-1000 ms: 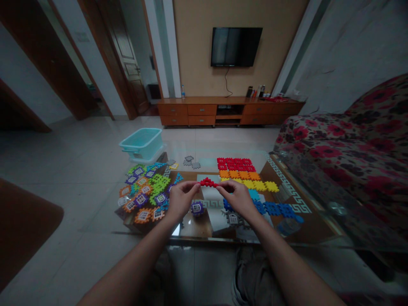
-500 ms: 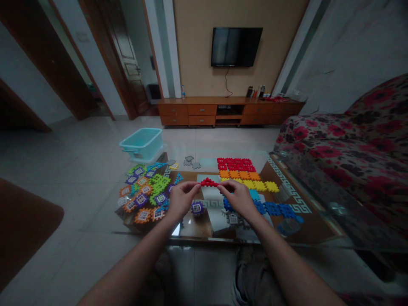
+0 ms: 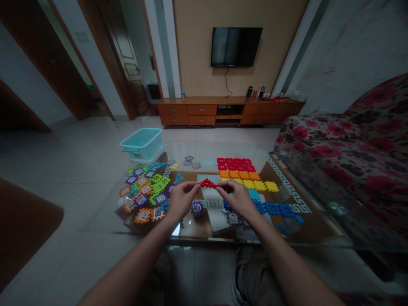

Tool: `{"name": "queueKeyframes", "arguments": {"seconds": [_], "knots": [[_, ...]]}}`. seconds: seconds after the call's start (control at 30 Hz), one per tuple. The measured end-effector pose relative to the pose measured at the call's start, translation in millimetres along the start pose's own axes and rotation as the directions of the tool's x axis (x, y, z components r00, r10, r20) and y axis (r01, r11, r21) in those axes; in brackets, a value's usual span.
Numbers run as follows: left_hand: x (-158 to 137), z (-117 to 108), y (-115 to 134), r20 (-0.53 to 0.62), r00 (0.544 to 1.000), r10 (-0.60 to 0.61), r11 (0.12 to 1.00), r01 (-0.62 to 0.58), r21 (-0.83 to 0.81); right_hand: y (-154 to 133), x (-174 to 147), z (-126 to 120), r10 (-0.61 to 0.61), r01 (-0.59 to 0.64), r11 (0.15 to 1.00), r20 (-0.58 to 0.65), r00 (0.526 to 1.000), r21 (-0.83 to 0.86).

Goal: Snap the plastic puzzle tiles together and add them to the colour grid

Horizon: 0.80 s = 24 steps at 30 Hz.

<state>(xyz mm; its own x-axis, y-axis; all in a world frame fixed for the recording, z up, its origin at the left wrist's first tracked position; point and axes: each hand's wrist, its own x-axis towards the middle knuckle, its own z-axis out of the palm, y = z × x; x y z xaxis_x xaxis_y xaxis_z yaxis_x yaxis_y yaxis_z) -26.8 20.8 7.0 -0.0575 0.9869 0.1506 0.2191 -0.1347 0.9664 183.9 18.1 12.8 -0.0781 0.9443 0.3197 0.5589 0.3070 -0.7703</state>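
A red interlocking piece (image 3: 208, 183) with a toothed edge and a raised arch is stretched between my two hands, above the glass table. My left hand (image 3: 184, 196) pinches its left end between thumb and fingertips. At its right end, my right hand (image 3: 237, 196) grips it the same way. Below and between the hands lies a purple window block (image 3: 197, 208). Rows of red tiles (image 3: 235, 164), orange tiles (image 3: 239, 175) and yellow tiles (image 3: 259, 185) lie beyond my right hand. Blue tiles (image 3: 280, 209) and a grey window tile (image 3: 233, 218) are partly covered by that hand and forearm.
Mixed green, purple and orange tiles (image 3: 159, 183) are heaped on the table's left side. Behind them stands a teal plastic tub (image 3: 142, 144). Several grey tiles (image 3: 188, 160) lie at the far edge. A clear bottle (image 3: 289, 226) lies front right; a floral sofa (image 3: 338, 136) is beyond.
The red piece has tipped slightly, its right end a little lower. Both hands keep hold of it in nearly the same place.
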Motion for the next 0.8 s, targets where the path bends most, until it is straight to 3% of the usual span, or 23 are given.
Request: {"name": "queueKeyframes", "arguments": {"seconds": [0.13, 0.4, 0.53, 0.8], "knots": [[-4.3, -4.7, 6.4, 0.033, 0.980, 0.198, 0.961, -0.200, 0.193, 0.4, -0.9, -0.5, -0.080, 0.081, 0.992, 0.010, 0.997, -0.094], [-9.2, -2.2, 6.8, 0.152, 0.857, 0.492, 0.792, -0.513, 0.332, 3.9, -2.2, 0.8, -0.142, 0.151, 0.972, 0.061, 0.988, -0.179], [-9.8, -1.1, 5.8, 0.168, 0.812, 0.559, 0.715, -0.574, 0.399, 4.1, -2.4, 1.6, -0.147, 0.159, 0.969, 0.077, 0.986, -0.191], [-11.8, -0.5, 6.6, 0.195, 0.787, 0.586, 0.680, -0.608, 0.410, 4.9, -2.7, 2.6, -0.133, 0.150, 0.969, 0.095, 0.986, -0.197]]}}
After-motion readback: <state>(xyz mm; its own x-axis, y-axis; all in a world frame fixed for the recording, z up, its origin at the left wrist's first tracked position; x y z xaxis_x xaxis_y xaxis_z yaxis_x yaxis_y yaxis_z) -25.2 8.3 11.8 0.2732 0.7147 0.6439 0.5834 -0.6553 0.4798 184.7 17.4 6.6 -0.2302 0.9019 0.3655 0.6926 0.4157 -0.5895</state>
